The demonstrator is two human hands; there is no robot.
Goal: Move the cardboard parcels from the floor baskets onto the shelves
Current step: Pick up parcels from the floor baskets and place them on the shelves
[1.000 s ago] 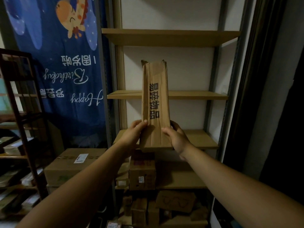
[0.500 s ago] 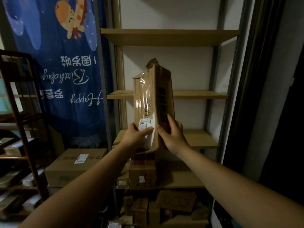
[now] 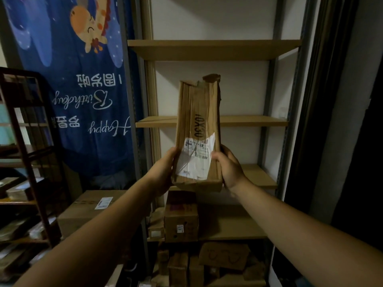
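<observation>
Dim storage room, low light.
White painted wall (image 3: 242, 90) at centre; blue cartoon birthday banner (image 3: 83, 125) hangs left; dark brown wooden rack (image 3: 31, 162) stands far left.

A: Where's the room?
B: Between the top shelf board (image 3: 213, 49) and the middle board (image 3: 253, 121), open back to the white wall (image 3: 244, 88). Same above the third board (image 3: 259, 177).
A: And in the way?
B: Steel uprights (image 3: 267, 90) on either side. The upright parcel (image 3: 199, 112) crosses the middle board's edge. A taped carton (image 3: 181, 222) fills the lower shelf's (image 3: 232, 228) left.
</observation>
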